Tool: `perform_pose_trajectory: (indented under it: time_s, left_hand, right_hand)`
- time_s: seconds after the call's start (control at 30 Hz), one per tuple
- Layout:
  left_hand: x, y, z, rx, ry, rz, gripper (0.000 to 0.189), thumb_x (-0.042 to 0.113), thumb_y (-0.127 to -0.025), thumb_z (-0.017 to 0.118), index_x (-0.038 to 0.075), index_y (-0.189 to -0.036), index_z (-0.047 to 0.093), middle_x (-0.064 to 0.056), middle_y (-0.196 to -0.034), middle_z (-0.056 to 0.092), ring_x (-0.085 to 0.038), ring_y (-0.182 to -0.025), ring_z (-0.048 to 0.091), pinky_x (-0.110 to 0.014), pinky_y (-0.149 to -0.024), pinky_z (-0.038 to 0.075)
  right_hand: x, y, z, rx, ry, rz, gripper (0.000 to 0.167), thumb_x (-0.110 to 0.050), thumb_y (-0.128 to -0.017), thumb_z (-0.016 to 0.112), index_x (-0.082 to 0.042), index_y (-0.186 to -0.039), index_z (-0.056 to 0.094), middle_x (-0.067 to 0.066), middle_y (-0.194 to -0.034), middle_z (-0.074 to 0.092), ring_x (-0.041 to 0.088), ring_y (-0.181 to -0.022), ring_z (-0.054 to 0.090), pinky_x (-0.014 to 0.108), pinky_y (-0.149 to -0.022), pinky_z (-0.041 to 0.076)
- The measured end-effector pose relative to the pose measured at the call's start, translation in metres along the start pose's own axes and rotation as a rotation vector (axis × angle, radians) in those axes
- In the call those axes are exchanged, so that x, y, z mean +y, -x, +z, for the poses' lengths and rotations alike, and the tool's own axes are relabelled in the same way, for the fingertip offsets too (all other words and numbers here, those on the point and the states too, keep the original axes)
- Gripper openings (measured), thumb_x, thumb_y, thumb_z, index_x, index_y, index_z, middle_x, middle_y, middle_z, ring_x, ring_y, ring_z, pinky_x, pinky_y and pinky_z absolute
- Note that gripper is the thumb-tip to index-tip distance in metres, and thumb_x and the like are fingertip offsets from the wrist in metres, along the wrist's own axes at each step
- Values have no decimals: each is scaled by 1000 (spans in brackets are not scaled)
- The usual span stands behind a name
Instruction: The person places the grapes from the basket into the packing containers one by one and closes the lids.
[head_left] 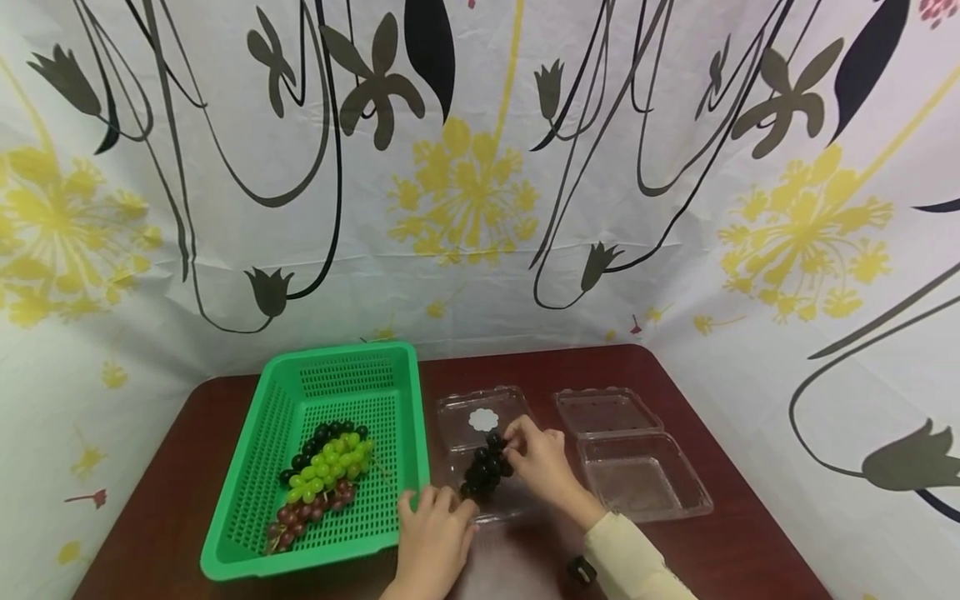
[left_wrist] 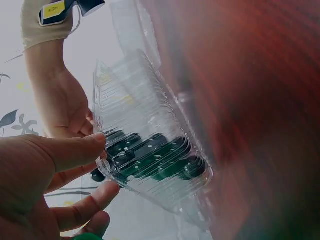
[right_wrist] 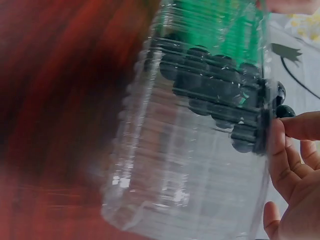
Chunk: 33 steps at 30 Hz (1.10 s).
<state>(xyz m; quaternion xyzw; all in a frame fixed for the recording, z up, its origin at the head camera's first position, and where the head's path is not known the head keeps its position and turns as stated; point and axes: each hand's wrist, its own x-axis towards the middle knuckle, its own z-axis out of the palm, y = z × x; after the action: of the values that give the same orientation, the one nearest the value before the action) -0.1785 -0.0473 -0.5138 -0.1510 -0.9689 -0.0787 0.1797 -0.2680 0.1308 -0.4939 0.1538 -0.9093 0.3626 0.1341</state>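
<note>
Resting at the upper end of a black grape bunch (head_left: 483, 471), the right hand (head_left: 542, 458) is closed lightly, a grape being pinched between thumb and fingers. Slightly parted fingers of the left hand (head_left: 435, 533) are placed at the rim of the near clear container (head_left: 517, 504), by the bunch's lower end; whether anything is gripped there cannot be told. The bunch is held within this container, some grapes being seen above its rim. Its opened lid is marked with a white sticker (head_left: 483, 419). To the right, a second clear container (head_left: 633, 479) is set open. To the left, red grapes (head_left: 303, 518), green grapes (head_left: 330, 467) and more black grapes (head_left: 318, 442) are laid in a green basket (head_left: 420, 417). All are supported by a dark red table (head_left: 742, 533), backed by patterned cloth (head_left: 480, 308).
</note>
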Motion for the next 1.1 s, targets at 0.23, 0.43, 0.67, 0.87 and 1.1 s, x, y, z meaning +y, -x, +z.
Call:
perform_pose_trajectory:
  time_s: [0.23,0.43,0.67,0.87,1.1]
  left_hand:
    - [0,2,2,-25,-28,4,21,39,-73,80,28,-88,72,4,-86,63,-19,-90,54,-55,-92,37]
    - [-1,4,5,-46,-29,7,18,38,-73,80,29,-87,72,4,-86,64,-18,-91,53,-54,-93,36]
    - [-3,5,7,-33,-64,35,19,39,-70,81,31,-85,72,5,-86,66,-18,-92,54,-54,-96,37]
    - [-3,4,10,-36,-99,62,22,45,-69,80,31,-85,73,3,-91,69,-20,-96,57,-53,-98,39]
    - [-2,4,11,-62,-129,83,21,47,-71,77,33,-85,73,3,-94,70,-20,-98,58,-55,-101,39]
  right_hand:
    - [19,1,5,40,21,62,23,1,-76,73,-14,-88,60,-8,-72,67,2,-61,55,36,-83,28]
    - [30,2,7,56,151,74,21,-6,-77,75,-16,-85,59,-4,-75,70,8,-64,57,40,-83,28]
    - [40,4,10,90,375,-58,19,-9,-76,77,-17,-83,61,-2,-73,73,12,-62,63,42,-82,30]
    - [50,5,13,124,548,-179,11,-12,-74,77,-18,-77,69,-5,-61,67,13,-54,57,42,-81,33]
    - [58,8,19,114,642,-242,10,-9,-71,73,-18,-74,72,-6,-64,68,15,-58,54,42,-79,33]
